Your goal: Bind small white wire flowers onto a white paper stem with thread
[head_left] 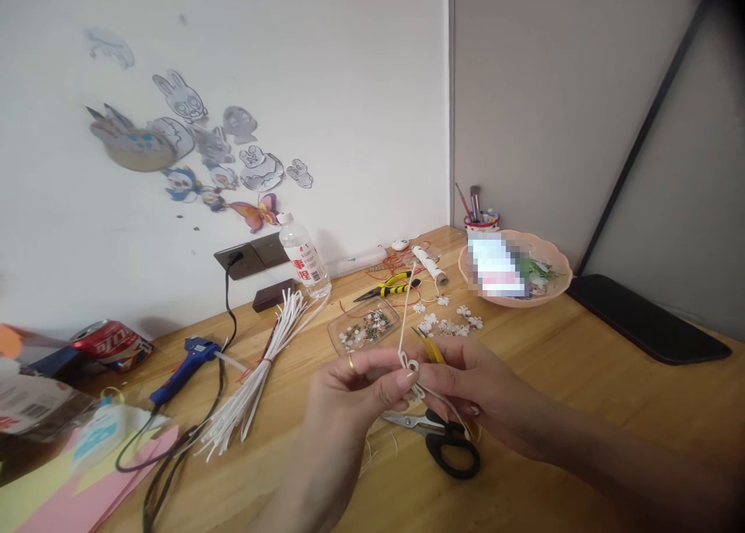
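My left hand (361, 397) pinches a small looped piece of white cord (412, 372) between thumb and index finger. From the other side, my right hand (466, 378) holds the same piece with thumb and fingertips. One straight end of the cord rises above the fingers, and another strand trails below the right fingers. Something yellow (434, 350) shows behind the right hand. Black-handled scissors (454, 454) lie on the table just below the hands. White flower-shaped pieces (451, 325) lie behind them.
A clear tray of beads (366, 327), yellow-black pliers (389, 286) and a bottle (306, 257) stand or lie behind. To the left are a bundle of white strips (261, 378), a blue glue gun (185, 370) with its cable, and a red can (113, 344). A pink bowl (562, 273) is at right.
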`<action>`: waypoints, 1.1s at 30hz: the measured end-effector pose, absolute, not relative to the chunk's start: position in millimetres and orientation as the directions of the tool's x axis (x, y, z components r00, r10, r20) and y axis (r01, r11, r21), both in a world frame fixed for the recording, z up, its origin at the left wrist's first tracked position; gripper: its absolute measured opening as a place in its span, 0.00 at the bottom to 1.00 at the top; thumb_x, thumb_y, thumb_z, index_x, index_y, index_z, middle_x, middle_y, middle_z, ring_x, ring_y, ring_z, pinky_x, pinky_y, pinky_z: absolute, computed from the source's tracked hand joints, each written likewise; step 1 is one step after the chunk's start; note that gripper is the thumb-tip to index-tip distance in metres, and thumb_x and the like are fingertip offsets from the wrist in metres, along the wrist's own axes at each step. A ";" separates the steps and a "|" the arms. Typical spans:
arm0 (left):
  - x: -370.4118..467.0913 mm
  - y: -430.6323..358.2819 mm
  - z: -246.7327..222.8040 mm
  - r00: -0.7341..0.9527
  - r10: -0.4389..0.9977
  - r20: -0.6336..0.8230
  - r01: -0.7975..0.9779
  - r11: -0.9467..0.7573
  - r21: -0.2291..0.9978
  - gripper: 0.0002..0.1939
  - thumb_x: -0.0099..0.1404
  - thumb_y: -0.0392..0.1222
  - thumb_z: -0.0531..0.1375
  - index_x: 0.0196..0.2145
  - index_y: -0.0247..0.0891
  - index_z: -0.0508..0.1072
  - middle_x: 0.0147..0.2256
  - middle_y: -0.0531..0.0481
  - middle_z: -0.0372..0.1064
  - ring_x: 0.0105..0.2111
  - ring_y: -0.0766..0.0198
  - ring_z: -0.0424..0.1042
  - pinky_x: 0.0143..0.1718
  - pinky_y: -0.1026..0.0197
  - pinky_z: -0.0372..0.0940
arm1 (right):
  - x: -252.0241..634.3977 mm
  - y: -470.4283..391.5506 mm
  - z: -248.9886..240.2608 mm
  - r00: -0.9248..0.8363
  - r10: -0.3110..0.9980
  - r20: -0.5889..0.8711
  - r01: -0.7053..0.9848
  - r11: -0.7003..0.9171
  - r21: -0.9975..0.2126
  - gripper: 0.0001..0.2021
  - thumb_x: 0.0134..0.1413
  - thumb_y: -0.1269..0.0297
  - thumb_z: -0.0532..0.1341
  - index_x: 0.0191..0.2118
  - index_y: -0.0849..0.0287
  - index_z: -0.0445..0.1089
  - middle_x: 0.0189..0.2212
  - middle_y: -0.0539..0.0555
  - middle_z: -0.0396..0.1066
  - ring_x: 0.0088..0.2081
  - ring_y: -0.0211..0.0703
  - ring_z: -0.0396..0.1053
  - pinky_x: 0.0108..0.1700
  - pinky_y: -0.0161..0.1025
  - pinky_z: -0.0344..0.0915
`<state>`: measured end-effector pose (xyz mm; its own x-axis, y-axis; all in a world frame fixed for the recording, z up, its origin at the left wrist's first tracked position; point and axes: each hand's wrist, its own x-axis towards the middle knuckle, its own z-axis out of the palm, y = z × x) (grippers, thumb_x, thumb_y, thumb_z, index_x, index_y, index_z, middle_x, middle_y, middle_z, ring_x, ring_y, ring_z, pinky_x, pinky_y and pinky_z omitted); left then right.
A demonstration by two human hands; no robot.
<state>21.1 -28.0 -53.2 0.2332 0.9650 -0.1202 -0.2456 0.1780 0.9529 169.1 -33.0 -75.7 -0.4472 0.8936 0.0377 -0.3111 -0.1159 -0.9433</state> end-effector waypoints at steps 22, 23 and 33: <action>22.8 -25.2 -64.6 0.161 0.974 -0.160 -0.265 0.199 0.943 0.05 0.46 0.36 0.65 0.24 0.35 0.73 0.19 0.55 0.71 0.20 0.74 0.65 0.25 0.72 0.62 | 167.3 -31.2 -76.0 -0.269 0.953 0.138 -0.040 0.132 -0.990 0.09 0.48 0.61 0.59 0.26 0.61 0.61 0.20 0.45 0.56 0.22 0.30 0.51 0.22 0.28 0.49; 22.5 -24.5 -65.6 0.153 0.975 -0.164 -0.267 0.200 0.943 0.06 0.46 0.36 0.65 0.24 0.34 0.73 0.20 0.55 0.71 0.20 0.73 0.66 0.25 0.72 0.62 | 167.3 -31.9 -77.0 -0.264 0.951 0.160 -0.014 0.162 -0.987 0.08 0.49 0.62 0.59 0.26 0.60 0.61 0.21 0.45 0.56 0.23 0.30 0.52 0.23 0.28 0.50; 24.2 -21.8 -65.4 0.107 0.977 -0.184 -0.311 0.209 0.927 0.06 0.43 0.35 0.67 0.22 0.35 0.75 0.20 0.54 0.72 0.20 0.74 0.67 0.24 0.73 0.63 | 170.4 -33.8 -76.2 -0.233 0.958 0.168 0.085 0.192 -0.978 0.10 0.47 0.60 0.59 0.24 0.61 0.66 0.18 0.45 0.58 0.20 0.31 0.52 0.20 0.29 0.49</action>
